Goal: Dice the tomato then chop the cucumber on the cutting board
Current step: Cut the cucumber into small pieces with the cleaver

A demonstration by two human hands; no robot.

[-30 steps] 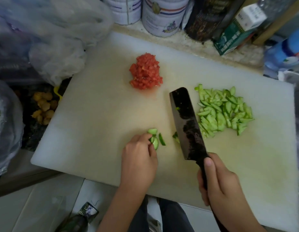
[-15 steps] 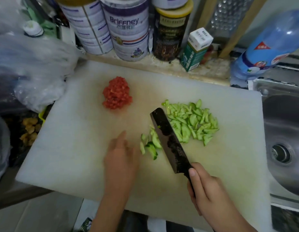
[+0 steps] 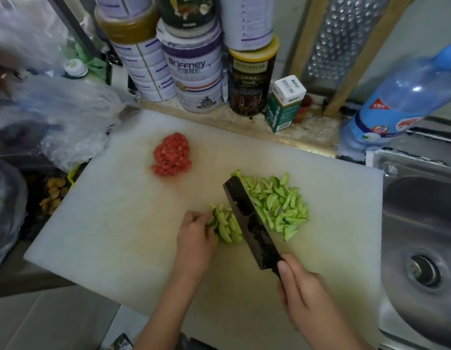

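1. Right hand [image 3: 305, 299]: nearest the camera, with the forearm cut off by the lower frame edge. The fingers are wrapped round the knife handle, which the hand hides completely. The thumb lies along the top, pointing toward the blade.

2. Knife [image 3: 249, 221]: dark, broad blade, angled from the right hand up and to the left. It stands between two groups of cucumber. Whether the edge touches the board cannot be determined, as the blade hides it.

3. Left hand [image 3: 196, 238]: fingers curled, gripping the cut cucumber strips [image 3: 227, 223] on their left side. The knuckles hide the fingertips. The strips lie against the left face of the blade.

4. Cucumber pile [image 3: 282, 203]: larger heap of cut pieces on the right side of the blade. The blade covers its left margin.

5. Cutting board [image 3: 118, 223]: white, and carries all the cut produce. Its near edge is partly hidden behind both forearms.

6. Diced tomato [image 3: 172, 155]: compact red mound on the far left part of the board, well apart from the cucumber.

7. Surroundings: a steel sink [image 3: 409, 198] on the right is cut off by the frame. Plastic bags [image 3: 67, 117] on the left have blurred contents. Stacked tins [image 3: 194, 72], a carton [image 3: 285, 104], a grater [image 3: 345, 34] and a blue bottle [image 3: 401, 97] stand behind the board, their tops cropped.
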